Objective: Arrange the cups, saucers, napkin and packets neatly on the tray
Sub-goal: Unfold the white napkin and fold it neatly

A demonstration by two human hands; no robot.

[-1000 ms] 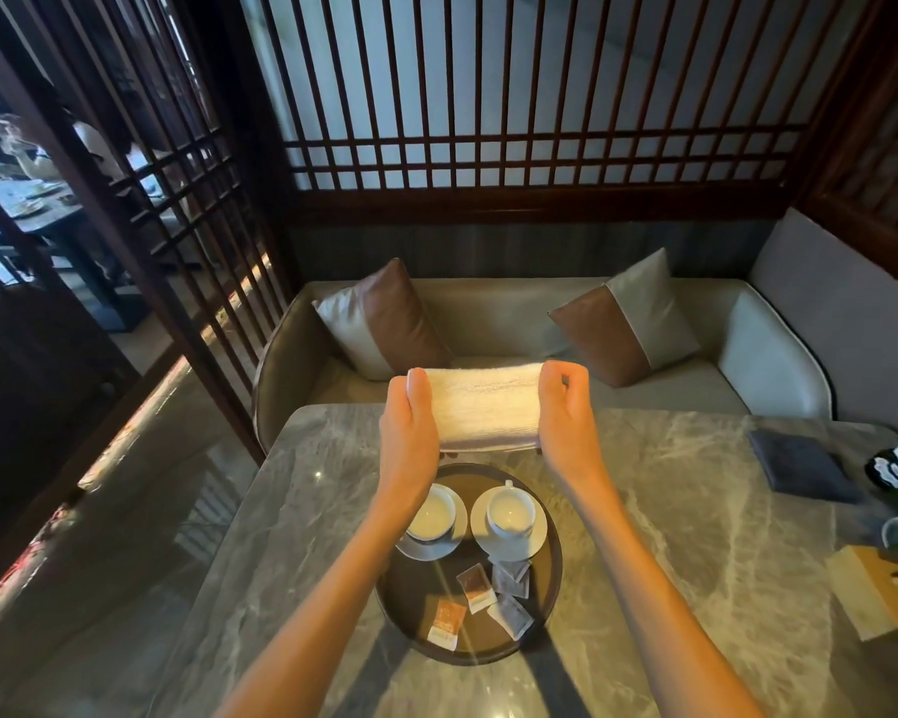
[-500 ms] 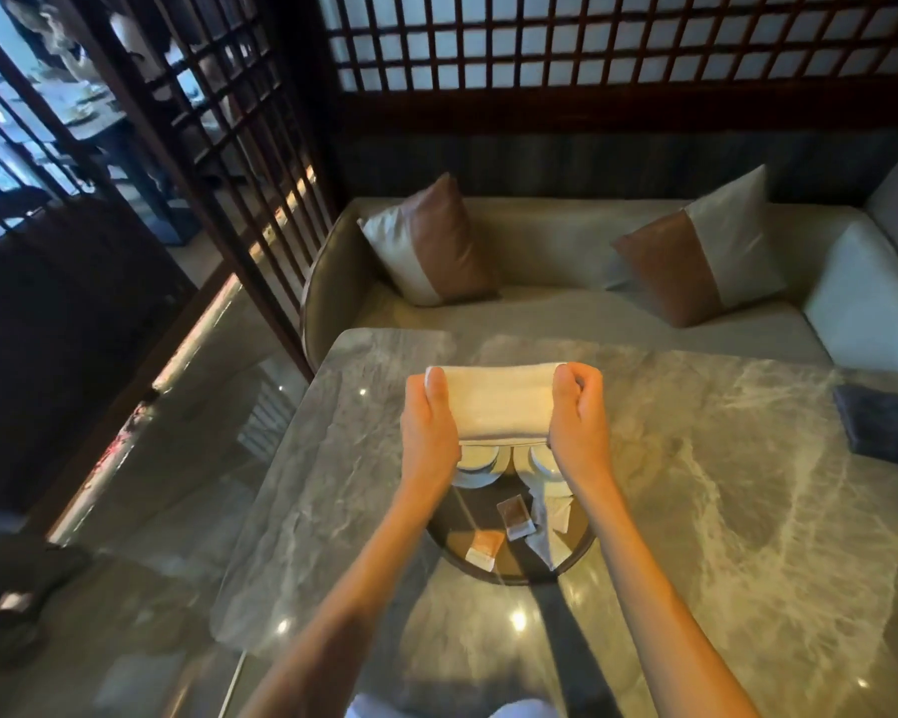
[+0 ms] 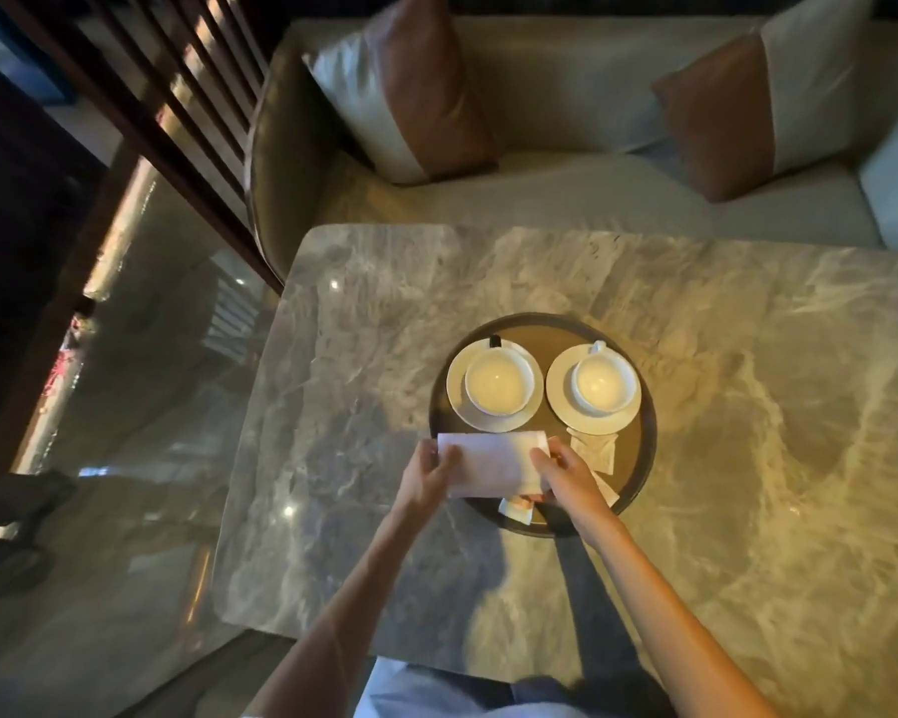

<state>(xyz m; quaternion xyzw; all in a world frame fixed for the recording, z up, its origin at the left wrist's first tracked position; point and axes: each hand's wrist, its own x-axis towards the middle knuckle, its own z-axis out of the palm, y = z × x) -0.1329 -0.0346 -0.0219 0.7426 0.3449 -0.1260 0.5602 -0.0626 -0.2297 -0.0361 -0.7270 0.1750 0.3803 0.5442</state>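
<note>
A round dark tray sits on the marble table. Two white cups stand on white saucers at its far side: the left cup and the right cup. I hold a folded white napkin low over the tray's near left part. My left hand grips its left end and my right hand its right end. Pale packets lie on the tray right of the napkin. An orange packet peeks out under the napkin's near edge.
The grey marble table spreads wide to the right. Behind it is a beige sofa with two brown-and-white cushions. A wooden lattice screen stands at the left, with shiny floor below.
Both hands brought the napkin down and toward me, from chest height above the cups to just over the tray's near side. The head view tilted down, so the cups show fully.
</note>
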